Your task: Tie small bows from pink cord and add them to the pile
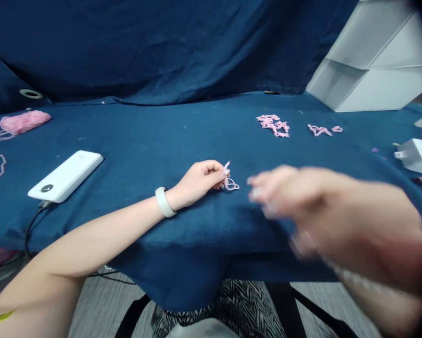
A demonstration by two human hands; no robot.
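My left hand [207, 180], with a pale band at its wrist, pinches a looped length of pink yarn [231, 184] between thumb and fingers just above the blue cloth. A short end of the yarn sticks up past the fingertips, and a loop hangs below them. My right hand [302, 197] is in the air to the right, close to the camera and smeared by motion. Its fingers point toward the yarn but stay apart from it. Whether they hold anything is too blurred to make out.
Small pink yarn pieces [274, 126] lie at the back right, with further pink knots [324, 130] beside them. A pink yarn bundle [24, 122] and a cabled white power bank [66, 176] are on the left. White boxes [383, 89] stand at the right, near a small plastic case [418, 156].
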